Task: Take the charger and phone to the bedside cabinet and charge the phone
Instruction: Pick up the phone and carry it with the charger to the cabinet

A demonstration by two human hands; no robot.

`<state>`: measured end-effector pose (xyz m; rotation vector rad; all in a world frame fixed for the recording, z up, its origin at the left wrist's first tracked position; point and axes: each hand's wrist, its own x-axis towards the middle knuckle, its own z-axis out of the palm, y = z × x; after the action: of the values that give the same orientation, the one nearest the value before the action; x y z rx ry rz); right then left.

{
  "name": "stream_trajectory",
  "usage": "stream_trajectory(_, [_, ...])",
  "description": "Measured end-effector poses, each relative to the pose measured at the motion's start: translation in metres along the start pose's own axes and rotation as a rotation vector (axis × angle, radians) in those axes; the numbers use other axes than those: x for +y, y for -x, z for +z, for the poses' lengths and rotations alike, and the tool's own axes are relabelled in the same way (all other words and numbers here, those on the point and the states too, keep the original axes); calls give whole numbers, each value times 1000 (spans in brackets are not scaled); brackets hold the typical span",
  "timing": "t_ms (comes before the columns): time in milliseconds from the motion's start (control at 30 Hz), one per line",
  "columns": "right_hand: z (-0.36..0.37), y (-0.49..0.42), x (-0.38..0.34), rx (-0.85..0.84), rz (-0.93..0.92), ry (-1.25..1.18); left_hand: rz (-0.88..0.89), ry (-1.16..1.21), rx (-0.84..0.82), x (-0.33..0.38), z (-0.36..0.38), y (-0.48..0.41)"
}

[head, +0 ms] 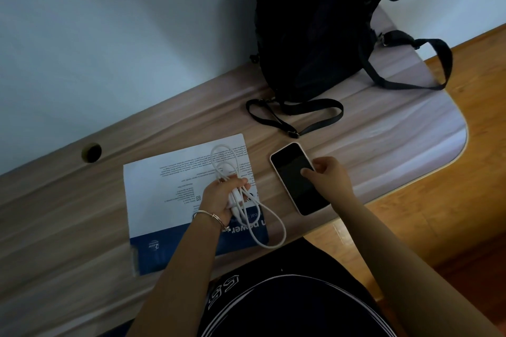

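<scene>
My left hand (219, 197) is closed around a white charger (236, 197) and its bundled white cable, whose loops hang out above and below my fingers over a printed sheet. A phone (294, 180) with a dark screen and pale case lies flat on the wooden desk (82, 213), right of the sheet. My right hand (332, 176) grips the phone's right edge, thumb pressed on the screen and fingers at its side. The phone still rests on the desk.
A white and blue printed sheet (169, 194) lies under my left hand. A black backpack (315, 24) stands against the wall at the back right, straps trailing on the desk. A round cable hole (91, 152) sits at the back left. The desk's rounded end and wooden floor (451, 200) are on the right.
</scene>
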<state>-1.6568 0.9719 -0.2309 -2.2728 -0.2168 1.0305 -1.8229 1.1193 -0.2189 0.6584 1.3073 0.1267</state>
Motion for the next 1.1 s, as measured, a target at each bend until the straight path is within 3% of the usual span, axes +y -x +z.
stream_trajectory(367, [4, 19, -3, -101, -82, -144, 29, 16, -42, 8, -12, 2])
stream_trajectory(733, [16, 31, -5, -116, -130, 10, -18, -82, -167, 17, -24, -7])
stream_trajectory(800, [12, 35, -3, -77, -73, -113, -19, -118, -209, 19, -20, -9])
stream_trajectory(967, [-10, 59, 18, -22, 247, -849, 26, -237, -338, 24, 9, -5])
stream_trajectory(1100, [-35, 83, 40, -27, 240, -1164, 62, -372, -409, 24, 48, 8])
